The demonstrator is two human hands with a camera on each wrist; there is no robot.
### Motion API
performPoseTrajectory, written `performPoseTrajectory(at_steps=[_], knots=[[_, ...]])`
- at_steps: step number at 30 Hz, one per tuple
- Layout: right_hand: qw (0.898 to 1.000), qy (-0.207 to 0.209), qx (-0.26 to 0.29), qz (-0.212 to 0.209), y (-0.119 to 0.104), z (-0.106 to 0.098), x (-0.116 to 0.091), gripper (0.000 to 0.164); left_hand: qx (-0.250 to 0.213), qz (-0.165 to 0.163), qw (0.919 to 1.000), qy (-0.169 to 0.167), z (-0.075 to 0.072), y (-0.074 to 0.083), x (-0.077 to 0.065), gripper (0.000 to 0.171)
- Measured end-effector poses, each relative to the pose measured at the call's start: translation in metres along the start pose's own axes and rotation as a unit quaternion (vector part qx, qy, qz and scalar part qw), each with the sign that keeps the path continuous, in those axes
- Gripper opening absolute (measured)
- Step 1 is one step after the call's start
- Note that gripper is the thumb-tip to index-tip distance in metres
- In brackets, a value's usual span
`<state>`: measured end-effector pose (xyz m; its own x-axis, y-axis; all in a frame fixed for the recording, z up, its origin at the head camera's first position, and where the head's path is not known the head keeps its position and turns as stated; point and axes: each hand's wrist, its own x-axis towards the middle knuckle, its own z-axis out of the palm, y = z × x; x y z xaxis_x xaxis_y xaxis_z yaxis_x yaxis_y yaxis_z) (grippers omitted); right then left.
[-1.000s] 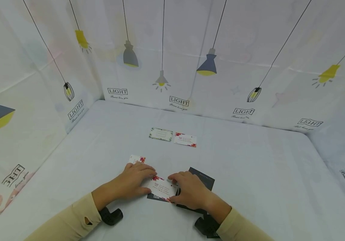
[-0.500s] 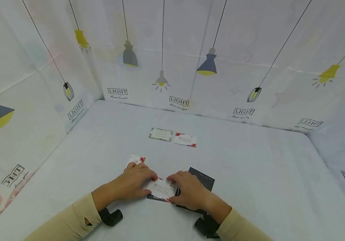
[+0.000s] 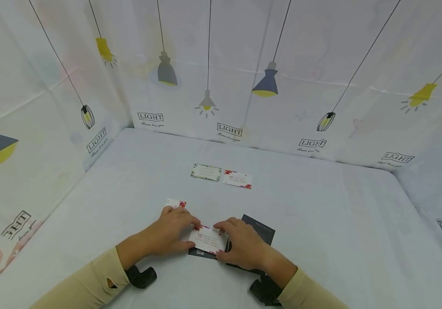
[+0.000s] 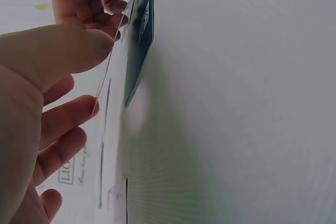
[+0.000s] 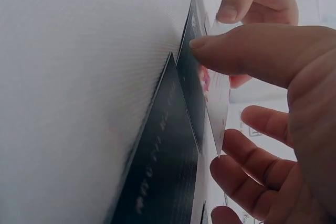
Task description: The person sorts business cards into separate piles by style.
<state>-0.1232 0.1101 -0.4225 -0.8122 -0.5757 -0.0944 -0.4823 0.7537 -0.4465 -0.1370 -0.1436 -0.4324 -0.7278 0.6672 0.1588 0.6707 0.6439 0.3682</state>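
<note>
A white business card with red floral corners is held by its two ends between my hands. My left hand pinches its left end between thumb and fingers. At the right end, my right hand holds it the same way. Beneath it lies a dark card with a QR code, mostly covered; the left wrist view shows the white card raised off that dark card. Another dark card is partly hidden under my right hand. A red-patterned white card peeks out beyond my left hand.
Farther back, a green-bordered card and a red floral card lie side by side on the white tablecloth. A printed lamp curtain hangs behind the table. Part of a dark item shows below my right wrist.
The held white card has shifted slightly away from me, uncovering more of the dark card's QR code. Both hands keep their hold, with small finger movements. The other cards stay put.
</note>
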Motion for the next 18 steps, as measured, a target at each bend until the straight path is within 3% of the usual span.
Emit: performPoseTrajectory(at_steps=[6, 14, 18], knots=[[1.000, 0.020, -0.003, -0.009, 0.002, 0.000, 0.000, 0.059, -0.015, -0.009, 0.9998, 0.005, -0.001, 0.000, 0.001, 0.041], [0.998, 0.055, 0.029, -0.021, 0.006, -0.007, 0.000, 0.064, -0.030, -0.017, 0.9992, 0.018, -0.002, -0.001, 0.003, 0.058], [0.996, 0.073, 0.052, -0.017, 0.006, -0.013, -0.002, 0.066, -0.040, -0.026, 0.9982, 0.036, -0.004, 0.001, 0.008, 0.058]])
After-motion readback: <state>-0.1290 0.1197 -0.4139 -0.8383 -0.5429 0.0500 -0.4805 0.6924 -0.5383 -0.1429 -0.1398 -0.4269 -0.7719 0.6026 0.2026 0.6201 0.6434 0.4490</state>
